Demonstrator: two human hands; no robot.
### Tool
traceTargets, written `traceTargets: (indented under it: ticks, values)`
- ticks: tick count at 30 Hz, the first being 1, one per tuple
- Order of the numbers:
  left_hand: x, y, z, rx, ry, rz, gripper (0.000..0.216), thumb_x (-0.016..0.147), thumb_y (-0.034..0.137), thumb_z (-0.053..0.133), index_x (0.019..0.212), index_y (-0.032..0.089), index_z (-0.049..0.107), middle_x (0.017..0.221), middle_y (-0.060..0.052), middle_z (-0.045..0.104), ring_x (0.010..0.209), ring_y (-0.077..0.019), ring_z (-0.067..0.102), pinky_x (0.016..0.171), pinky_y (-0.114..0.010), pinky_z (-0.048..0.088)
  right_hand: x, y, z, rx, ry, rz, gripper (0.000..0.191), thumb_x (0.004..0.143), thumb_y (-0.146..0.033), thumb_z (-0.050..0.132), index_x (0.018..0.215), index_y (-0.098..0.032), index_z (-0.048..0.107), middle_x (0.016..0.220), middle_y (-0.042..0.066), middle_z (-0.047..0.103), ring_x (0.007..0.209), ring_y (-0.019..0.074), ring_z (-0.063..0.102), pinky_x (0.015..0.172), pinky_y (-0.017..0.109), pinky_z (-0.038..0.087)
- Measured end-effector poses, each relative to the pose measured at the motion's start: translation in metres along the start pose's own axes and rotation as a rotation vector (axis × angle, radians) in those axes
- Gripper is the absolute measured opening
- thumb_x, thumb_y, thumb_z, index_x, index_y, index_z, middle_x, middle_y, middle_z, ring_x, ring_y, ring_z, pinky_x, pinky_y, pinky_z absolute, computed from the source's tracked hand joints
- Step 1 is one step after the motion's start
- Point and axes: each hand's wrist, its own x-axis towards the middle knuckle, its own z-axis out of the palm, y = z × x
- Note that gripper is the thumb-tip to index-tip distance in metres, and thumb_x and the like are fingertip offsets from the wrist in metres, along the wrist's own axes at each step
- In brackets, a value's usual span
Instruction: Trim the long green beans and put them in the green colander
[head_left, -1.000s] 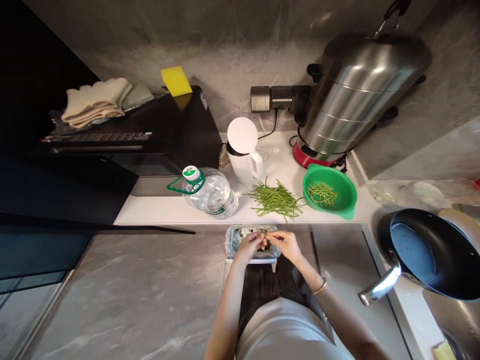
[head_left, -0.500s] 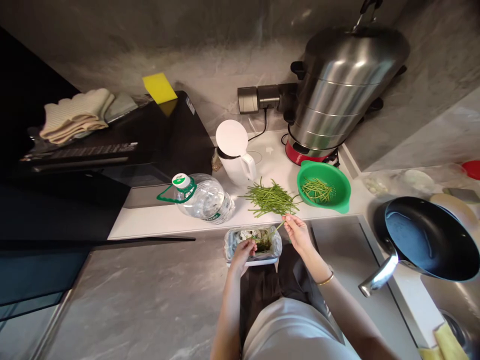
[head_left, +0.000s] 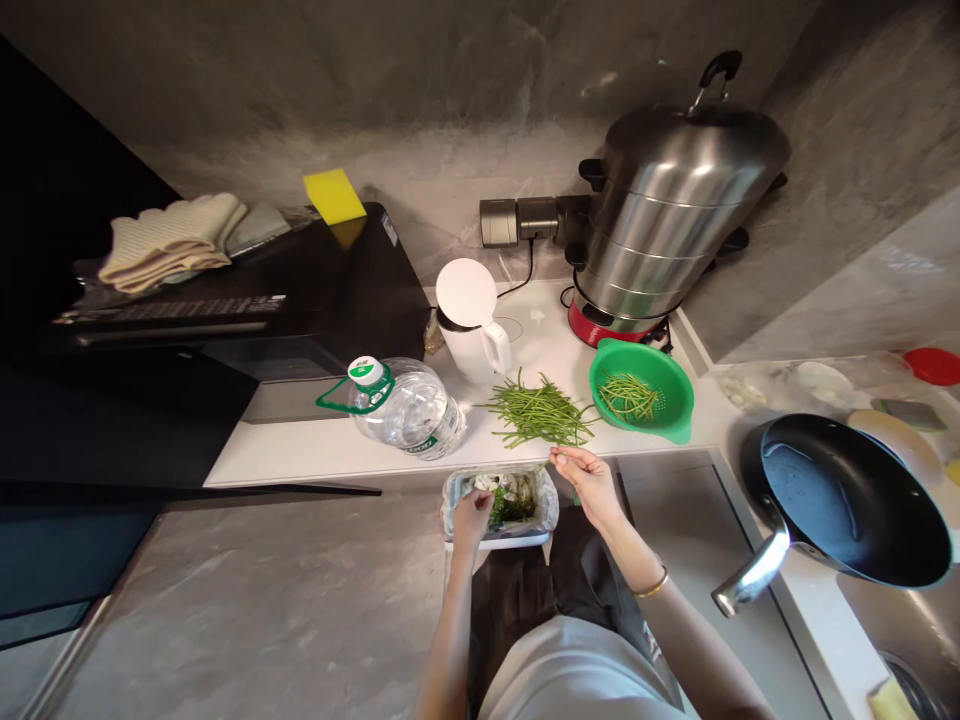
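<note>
- My left hand (head_left: 471,516), fingers curled, hangs low over the bin (head_left: 499,543); good for containing scraps (head_left: 523,507);
- my right hand (head_left: 590,483), fingertips nearly together, nears the stems (head_left: 540,411); I cannot tell either's hold

White, narrow, smooth-topped surface (head_left: 274,452); behind it, a grey, stone-patterned wall (head_left: 420,110), brighter low down; in front, a grey, marble-veined floor (head_left: 300,600).

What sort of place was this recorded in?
Most likely a kitchen: a black frying pan sits at the right, a tall metal steamer stands against the wall, and a green colander holds cut green stems.
</note>
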Motion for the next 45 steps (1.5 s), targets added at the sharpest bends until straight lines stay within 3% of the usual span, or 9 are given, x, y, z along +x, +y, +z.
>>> traceTargets:
  ticks: [7, 12, 17, 21, 26, 31, 36, 40, 45]
  values:
    - [-0.027, 0.078, -0.011, -0.273, -0.052, 0.201, 0.025, 0.079, 0.038, 0.054, 0.085, 0.019, 0.071, 0.086, -0.004, 0.073, 0.079, -0.0184, 0.066, 0.070, -0.028, 0.050, -0.006, 0.025, 0.003, -0.385, -0.112, -0.121, 0.020, 0.068, -0.032, 0.072, 0.085, -0.021, 0.073, 0.080, 0.005, 0.074, 0.072, 0.0211, 0.070, 0.069, 0.033, 0.058]
    - [-0.038, 0.096, -0.009, -0.284, -0.060, 0.229, 0.024, 0.079, 0.035, 0.055, 0.082, 0.017, 0.071, 0.080, -0.005, 0.073, 0.071, -0.0173, 0.066, 0.065, -0.026, 0.050, -0.010, 0.030, 0.004, -0.711, -0.206, -0.398, 0.016, 0.079, -0.026, 0.062, 0.089, -0.023, 0.073, 0.087, 0.005, 0.074, 0.076, 0.0215, 0.070, 0.073, 0.034, 0.057]
    - [-0.037, 0.089, -0.010, -0.230, -0.039, 0.229, 0.023, 0.079, 0.033, 0.055, 0.082, 0.017, 0.071, 0.080, -0.005, 0.073, 0.069, -0.0169, 0.065, 0.064, -0.026, 0.050, -0.014, 0.026, 0.005, -0.819, -0.285, -0.579, 0.018, 0.083, -0.021, 0.057, 0.090, -0.024, 0.073, 0.090, 0.005, 0.073, 0.082, 0.0205, 0.069, 0.077, 0.032, 0.056]
    - [-0.037, 0.086, -0.013, -0.225, -0.087, 0.226, 0.023, 0.079, 0.032, 0.055, 0.081, 0.017, 0.071, 0.079, -0.005, 0.073, 0.067, -0.0164, 0.065, 0.063, -0.026, 0.050, -0.016, 0.024, 0.007, -0.824, -0.317, -0.600, 0.020, 0.083, -0.020, 0.056, 0.093, -0.025, 0.072, 0.092, 0.005, 0.073, 0.084, 0.0204, 0.069, 0.080, 0.033, 0.056]
    - [-0.039, 0.089, -0.017, -0.172, -0.083, 0.221, 0.021, 0.078, 0.030, 0.054, 0.080, 0.018, 0.071, 0.078, -0.004, 0.072, 0.068, -0.0168, 0.064, 0.067, -0.028, 0.050, -0.019, 0.019, 0.011, -0.711, -0.312, -0.465, 0.018, 0.079, -0.023, 0.061, 0.089, -0.031, 0.073, 0.091, 0.002, 0.073, 0.084, 0.0215, 0.068, 0.084, 0.036, 0.054]
    - [-0.033, 0.084, -0.017, -0.254, -0.178, 0.201, 0.022, 0.076, 0.033, 0.053, 0.076, 0.017, 0.068, 0.073, -0.003, 0.070, 0.065, -0.0160, 0.062, 0.063, -0.026, 0.048, -0.022, 0.019, 0.011, -0.656, -0.317, -0.380, 0.013, 0.077, -0.027, 0.062, 0.083, -0.029, 0.074, 0.083, 0.002, 0.073, 0.078, 0.0211, 0.067, 0.077, 0.034, 0.054]
    - [-0.013, 0.054, -0.006, -0.206, -0.186, 0.105, 0.023, 0.077, 0.031, 0.048, 0.078, 0.015, 0.065, 0.066, -0.001, 0.065, 0.058, -0.0132, 0.058, 0.054, -0.022, 0.043, -0.020, 0.017, 0.013, -0.416, -0.224, -0.190, 0.015, 0.072, -0.035, 0.068, 0.080, -0.022, 0.070, 0.077, 0.003, 0.073, 0.065, 0.0181, 0.067, 0.064, 0.029, 0.055]
    - [0.001, 0.021, -0.001, 0.059, -0.089, 0.006, 0.021, 0.077, 0.026, 0.047, 0.075, 0.015, 0.064, 0.066, -0.003, 0.064, 0.065, -0.0162, 0.060, 0.062, -0.025, 0.044, -0.016, 0.004, 0.014, -0.129, -0.156, -0.067, 0.021, 0.068, -0.037, 0.072, 0.077, -0.022, 0.061, 0.079, 0.002, 0.073, 0.064, 0.0170, 0.068, 0.059, 0.027, 0.055]
    - [0.002, -0.003, -0.002, 0.214, -0.005, -0.083, 0.016, 0.077, 0.023, 0.048, 0.073, 0.016, 0.062, 0.071, -0.008, 0.065, 0.073, -0.0222, 0.061, 0.071, -0.032, 0.042, -0.015, -0.007, 0.011, -0.085, -0.100, -0.035, 0.025, 0.062, -0.033, 0.078, 0.079, -0.020, 0.064, 0.079, 0.003, 0.073, 0.071, 0.0183, 0.070, 0.066, 0.028, 0.056]
